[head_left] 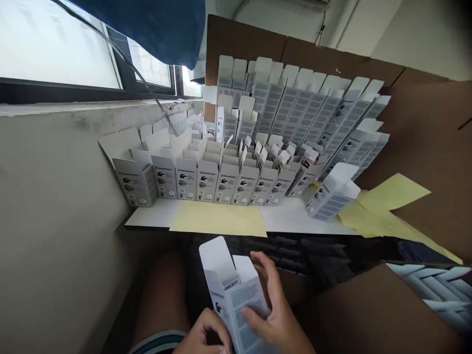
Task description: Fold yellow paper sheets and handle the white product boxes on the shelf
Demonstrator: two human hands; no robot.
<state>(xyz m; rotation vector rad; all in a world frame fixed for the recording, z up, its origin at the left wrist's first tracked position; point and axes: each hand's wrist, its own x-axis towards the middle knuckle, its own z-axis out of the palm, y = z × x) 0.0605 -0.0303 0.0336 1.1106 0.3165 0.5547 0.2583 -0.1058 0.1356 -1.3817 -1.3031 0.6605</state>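
Note:
A white printed carton with SilverCrest lettering is held upright and slightly tilted over my lap, its top flaps standing up. Something printed SilverCrest shows just inside its mouth. My right hand wraps round the carton's right side, thumb across the front panel and fingers behind. At the lower left edge of the same carton, my left hand is closed with curled fingers against it; its fingertips are partly hidden.
Rows of similar cartons with raised flaps fill the white table. One carton stands apart at the right. Yellow paper lies along the front edge. Brown cardboard rises behind, and flattened cartons are at lower right.

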